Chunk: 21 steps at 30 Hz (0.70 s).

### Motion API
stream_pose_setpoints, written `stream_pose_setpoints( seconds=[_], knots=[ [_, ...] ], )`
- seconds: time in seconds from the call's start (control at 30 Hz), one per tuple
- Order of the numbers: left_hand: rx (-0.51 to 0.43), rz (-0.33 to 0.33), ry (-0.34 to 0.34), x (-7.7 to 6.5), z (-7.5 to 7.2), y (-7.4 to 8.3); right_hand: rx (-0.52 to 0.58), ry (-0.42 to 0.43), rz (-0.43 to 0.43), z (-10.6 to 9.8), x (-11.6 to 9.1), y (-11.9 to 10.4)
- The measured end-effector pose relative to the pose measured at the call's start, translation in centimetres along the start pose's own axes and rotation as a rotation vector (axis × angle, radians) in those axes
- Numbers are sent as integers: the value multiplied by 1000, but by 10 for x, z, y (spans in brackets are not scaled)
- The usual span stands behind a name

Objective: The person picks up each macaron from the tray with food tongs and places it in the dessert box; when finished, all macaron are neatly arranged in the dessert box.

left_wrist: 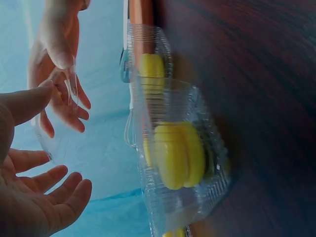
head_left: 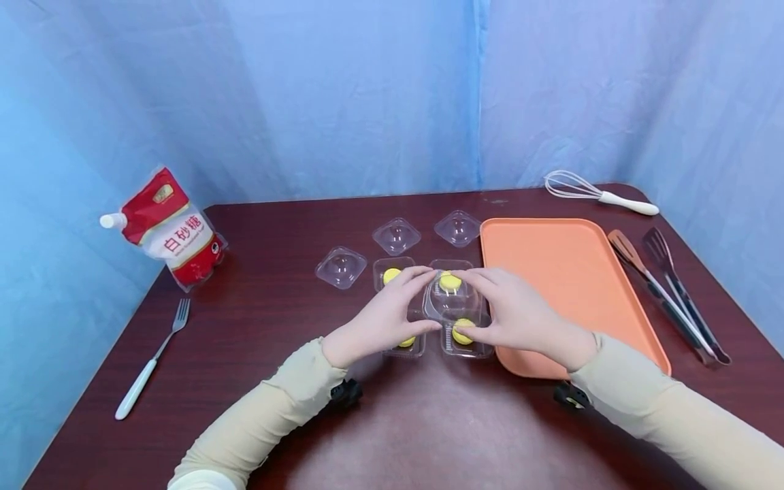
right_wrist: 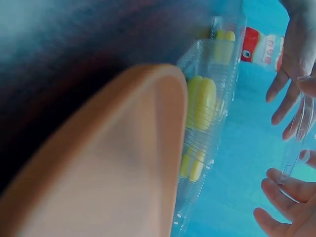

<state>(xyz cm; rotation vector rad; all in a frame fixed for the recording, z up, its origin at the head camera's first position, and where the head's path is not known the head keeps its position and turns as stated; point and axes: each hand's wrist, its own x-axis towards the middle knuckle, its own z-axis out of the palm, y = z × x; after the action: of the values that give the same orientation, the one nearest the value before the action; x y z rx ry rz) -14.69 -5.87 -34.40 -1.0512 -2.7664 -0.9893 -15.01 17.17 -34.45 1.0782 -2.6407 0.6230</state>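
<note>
Between them, my left hand (head_left: pixel 380 314) and right hand (head_left: pixel 522 314) hold a clear plastic lid (head_left: pixel 436 305) by its edges, thumbs nearer me and fingers at the far side. The lid is raised over several small clear plastic boxes (head_left: pixel 422 348), each with a yellow macaron (head_left: pixel 463 332) inside. In the left wrist view, one macaron (left_wrist: pixel 178 155) in its box stands close by, and the lid (left_wrist: pixel 58 143) spans the two hands. The right wrist view shows the row of boxes (right_wrist: pixel 202 64) beyond the tray edge. My left hand partly covers the left boxes.
Three clear lids (head_left: pixel 341 267) lie behind the boxes. An orange tray (head_left: pixel 563 286) sits at the right, with tongs (head_left: pixel 680 292), a spatula-like utensil (head_left: pixel 631 248) and a white whisk (head_left: pixel 603 195) beyond it. A fork (head_left: pixel 153 361) and a red-and-white sugar pouch (head_left: pixel 174 228) are at left.
</note>
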Motion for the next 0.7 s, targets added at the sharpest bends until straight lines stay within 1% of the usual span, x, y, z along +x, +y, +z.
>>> stream_pose_setpoints(
  seconds=[0.13,0.33,0.4,0.57,0.7],
  knots=[
    [64,32,-43,0,1,2,-14,-40,30,0,-7,-1],
    [105,59,-113,0,4,1,-38,-62,9,3,-16,-1],
    [125,64,-146,0,6,1,-37,-83,13,4,-19,-2],
    [182,101,-220,-1,12,4,-64,-140,24,8,-28,-5],
    [252,114,-244,0,17,7,-83,-157,16,10,-31,-6]
  ],
)
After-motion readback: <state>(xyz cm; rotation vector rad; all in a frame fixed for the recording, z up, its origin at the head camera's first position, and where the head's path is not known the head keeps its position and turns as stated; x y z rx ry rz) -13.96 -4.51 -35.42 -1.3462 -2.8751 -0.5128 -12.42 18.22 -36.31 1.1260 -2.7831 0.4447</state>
